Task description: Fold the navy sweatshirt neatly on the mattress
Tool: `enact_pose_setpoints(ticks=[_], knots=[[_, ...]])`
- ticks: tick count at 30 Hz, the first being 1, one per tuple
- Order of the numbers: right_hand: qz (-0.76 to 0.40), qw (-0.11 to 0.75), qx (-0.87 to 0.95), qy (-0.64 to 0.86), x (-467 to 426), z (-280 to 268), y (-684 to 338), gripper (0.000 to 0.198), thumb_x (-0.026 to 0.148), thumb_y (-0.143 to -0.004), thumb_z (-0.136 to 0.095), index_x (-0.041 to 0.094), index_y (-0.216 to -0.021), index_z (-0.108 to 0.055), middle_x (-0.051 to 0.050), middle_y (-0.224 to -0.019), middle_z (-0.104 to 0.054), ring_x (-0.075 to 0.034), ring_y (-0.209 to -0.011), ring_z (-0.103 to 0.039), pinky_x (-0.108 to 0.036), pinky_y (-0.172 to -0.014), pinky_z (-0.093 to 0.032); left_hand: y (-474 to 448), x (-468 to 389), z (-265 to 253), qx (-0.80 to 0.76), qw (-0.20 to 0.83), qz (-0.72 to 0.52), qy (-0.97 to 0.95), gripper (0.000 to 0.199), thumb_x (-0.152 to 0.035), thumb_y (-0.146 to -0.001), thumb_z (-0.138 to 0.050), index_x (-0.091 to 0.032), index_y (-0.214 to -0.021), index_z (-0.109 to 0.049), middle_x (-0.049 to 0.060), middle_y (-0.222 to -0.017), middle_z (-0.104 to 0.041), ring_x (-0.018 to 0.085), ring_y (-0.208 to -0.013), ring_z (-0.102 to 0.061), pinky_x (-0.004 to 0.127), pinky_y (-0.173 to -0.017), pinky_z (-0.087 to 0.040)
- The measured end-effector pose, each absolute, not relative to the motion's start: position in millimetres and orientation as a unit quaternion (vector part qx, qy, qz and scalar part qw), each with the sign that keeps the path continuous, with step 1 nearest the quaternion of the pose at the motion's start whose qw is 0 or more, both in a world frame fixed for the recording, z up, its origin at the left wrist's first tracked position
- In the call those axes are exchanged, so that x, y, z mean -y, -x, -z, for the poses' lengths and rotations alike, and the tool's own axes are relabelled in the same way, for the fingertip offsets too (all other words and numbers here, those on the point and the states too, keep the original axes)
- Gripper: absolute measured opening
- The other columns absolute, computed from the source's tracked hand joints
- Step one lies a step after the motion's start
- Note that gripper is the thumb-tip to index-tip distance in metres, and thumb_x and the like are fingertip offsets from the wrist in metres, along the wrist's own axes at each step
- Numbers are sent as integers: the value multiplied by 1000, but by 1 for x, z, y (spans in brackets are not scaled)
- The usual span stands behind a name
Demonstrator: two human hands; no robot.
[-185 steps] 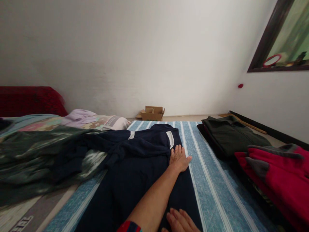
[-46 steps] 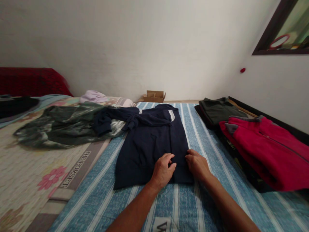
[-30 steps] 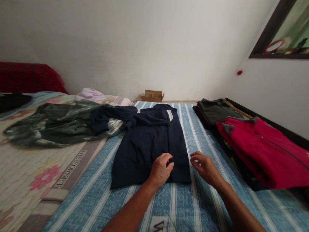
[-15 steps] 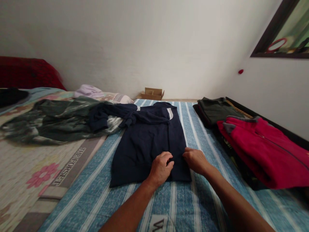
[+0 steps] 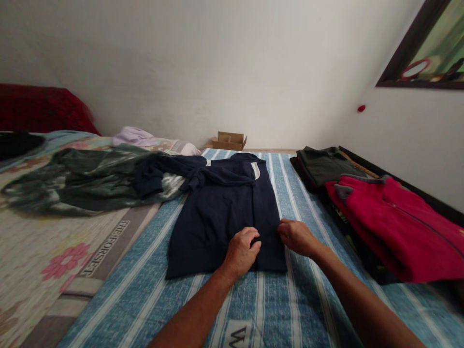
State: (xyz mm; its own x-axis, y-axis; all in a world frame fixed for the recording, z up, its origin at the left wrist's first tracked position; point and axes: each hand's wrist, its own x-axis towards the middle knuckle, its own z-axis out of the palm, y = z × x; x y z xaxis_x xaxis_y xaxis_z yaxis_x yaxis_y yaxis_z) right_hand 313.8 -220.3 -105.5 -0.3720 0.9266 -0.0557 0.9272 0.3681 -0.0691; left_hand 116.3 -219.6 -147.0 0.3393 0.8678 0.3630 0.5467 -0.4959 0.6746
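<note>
A navy sweatshirt lies on the blue striped sheet, its right side folded inward. One sleeve lies across its upper part and the other stretches left over a dark green garment. White patches show near its shoulders. My left hand rests on the lower part of the sweatshirt, fingers bent, with a gap between thumb and forefinger. At the folded right edge, my right hand has its fingers closed on the cloth; the fingertips are partly hidden.
Folded clothes with a pink fleece jacket lie at the right, beside a dark folded garment. A small cardboard box stands by the wall. Left are a floral quilt, a lilac cloth and a red cover.
My right hand has shifted slightly to the right and up along the sweatshirt's edge. My left hand stays in nearly the same place.
</note>
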Motion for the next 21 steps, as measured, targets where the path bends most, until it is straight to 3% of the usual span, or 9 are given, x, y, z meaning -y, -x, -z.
enact_pose_setpoints(ticks=[3, 6, 10, 13, 17, 21], knots=[[128, -96, -802, -576, 230, 101, -329, 21, 8, -77, -44, 16, -67, -61, -2, -75, -58, -11, -65, -53, -21, -60, -37, -116, 220, 147, -446, 226, -364, -786, 20, -8, -70, -58, -18, -86, -65, 5, -97, -66, 17, -90, -62, 29, -83, -50], [293, -169, -773, -537, 252, 92, -338, 17, 8, -71, -47, 16, -64, -61, 0, -69, -56, -11, -63, -52, -20, -60, -40, -116, 219, 148, -444, 228, -364, -786, 19, -10, -71, -58, -19, -86, -65, 5, -98, -66, 17, -90, -62, 29, -83, -50], [456, -90, -773, -432, 295, 81, -333, 17, 9, -68, -51, 17, -66, -66, 2, -63, -59, -11, -61, -55, -20, -60, -43, -116, 219, 150, -445, 231, -364, -785, 18, -11, -71, -59, -18, -86, -66, 6, -99, -66, 18, -91, -62, 30, -83, -50], [534, -32, -784, -315, 323, 77, -322, 28, 7, -70, -50, 21, -81, -71, 3, -70, -65, -11, -66, -60, -18, -64, -45, -116, 218, 151, -444, 230, -371, -782, 18, -11, -71, -59, -19, -85, -66, 5, -97, -66, 17, -90, -62, 29, -82, -50], [527, -71, -794, -294, 329, 73, -309, 44, 4, -73, -45, 23, -106, -67, 0, -92, -68, -12, -80, -62, -19, -70, -45, -116, 219, 148, -442, 232, -378, -780, 18, -12, -72, -58, -19, -86, -65, 4, -97, -66, 16, -89, -62, 28, -81, -50], [393, -191, -795, -420, 308, 81, -302, 28, 9, -79, -45, 20, -91, -68, -1, -81, -67, -12, -72, -60, -20, -67, -44, -115, 221, 146, -440, 240, -388, -774, 20, -9, -71, -58, -18, -88, -64, 4, -95, -66, 14, -82, -62, 27, -78, -50]])
